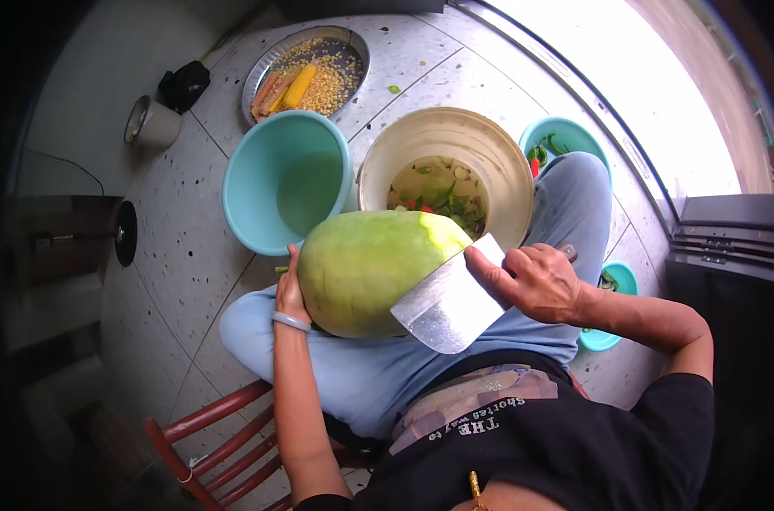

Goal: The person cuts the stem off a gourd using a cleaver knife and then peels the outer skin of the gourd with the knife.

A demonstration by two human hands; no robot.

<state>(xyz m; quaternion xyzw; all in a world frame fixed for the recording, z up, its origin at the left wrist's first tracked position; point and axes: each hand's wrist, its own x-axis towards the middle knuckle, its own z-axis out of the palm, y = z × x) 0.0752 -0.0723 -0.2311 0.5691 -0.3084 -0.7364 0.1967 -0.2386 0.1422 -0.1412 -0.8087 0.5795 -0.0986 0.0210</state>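
Note:
A large green winter melon [353, 272] rests across my lap, with a pale peeled patch at its right end. My left hand [291, 294] presses against the melon's left end, its fingers partly hidden behind the rind. In my right hand [536, 281] is a cleaver [455, 302], its broad, wet-looking metal blade lying against the melon's right side. The fingers wrap round the handle, whose dark end sticks out past the fist. Beyond the melon stands a cream bucket [506, 162] holding murky water, peelings and leaves.
A turquoise basin [238, 183] with water stands left of the bucket. Behind it is a metal pan [366, 64] of corn kernels and cobs. To the right are a basin with peppers [532, 132] and a small turquoise bowl [630, 277]. A red wooden chair [225, 439] is at lower left.

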